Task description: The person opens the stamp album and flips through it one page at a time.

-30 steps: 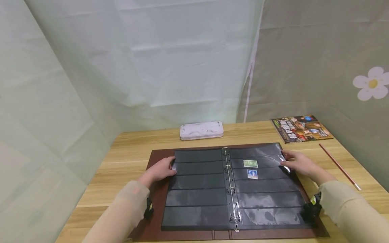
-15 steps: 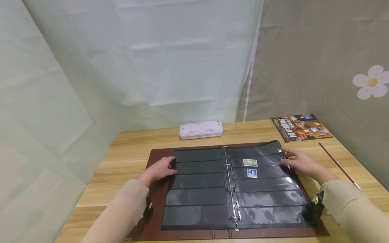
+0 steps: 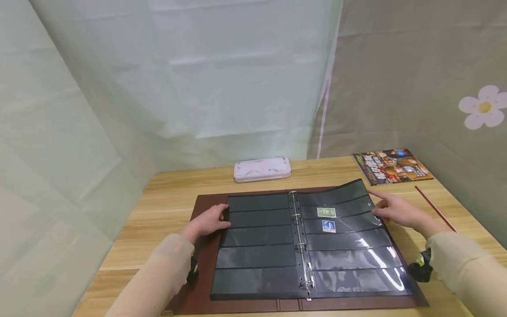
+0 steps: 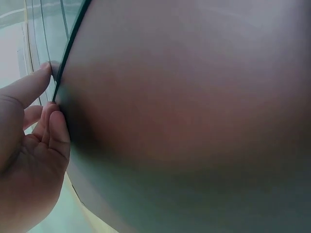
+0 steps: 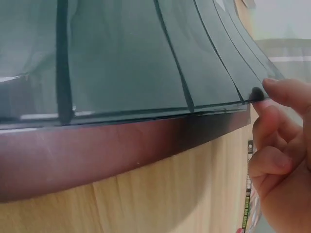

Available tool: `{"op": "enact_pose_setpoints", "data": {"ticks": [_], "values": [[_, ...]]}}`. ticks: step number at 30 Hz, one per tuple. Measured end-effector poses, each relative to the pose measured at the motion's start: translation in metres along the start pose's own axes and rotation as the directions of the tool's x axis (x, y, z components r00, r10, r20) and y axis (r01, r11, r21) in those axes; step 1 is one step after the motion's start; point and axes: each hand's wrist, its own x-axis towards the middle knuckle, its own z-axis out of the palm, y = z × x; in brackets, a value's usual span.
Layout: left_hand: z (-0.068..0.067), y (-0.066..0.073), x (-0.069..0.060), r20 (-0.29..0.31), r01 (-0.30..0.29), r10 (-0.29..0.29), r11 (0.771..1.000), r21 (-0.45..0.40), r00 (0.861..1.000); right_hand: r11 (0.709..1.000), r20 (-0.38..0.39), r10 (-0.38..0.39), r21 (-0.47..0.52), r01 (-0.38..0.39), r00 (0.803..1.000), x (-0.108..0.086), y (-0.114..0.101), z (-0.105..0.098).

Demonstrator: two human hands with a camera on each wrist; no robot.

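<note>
Pinching black page [image 3: 344, 242], right hand's [image 3: 401, 213] fingers [image 5: 273, 162] partly curled

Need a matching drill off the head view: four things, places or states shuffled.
1. green rectangular paper stamp
2. whitish rounded flat case
3. slim red pencil
4. person's right hand

A. at the glossy black page's raised outer edge
B. just above the small blue stamp
C. beyond the brown-covered album
D. partly hidden behind the beige sleeve

1-B, 2-C, 3-D, 4-A
</note>
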Motion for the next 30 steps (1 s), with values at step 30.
{"op": "enact_pose_setpoints", "data": {"ticks": [30], "values": [[0.0,0.0,0.0,-0.01,-0.005,0.004,1.0,-0.017,1.0,1.0,0.093,0.018,-0.025,-0.015,0.996,-0.011,-0.044,-0.027]]}}
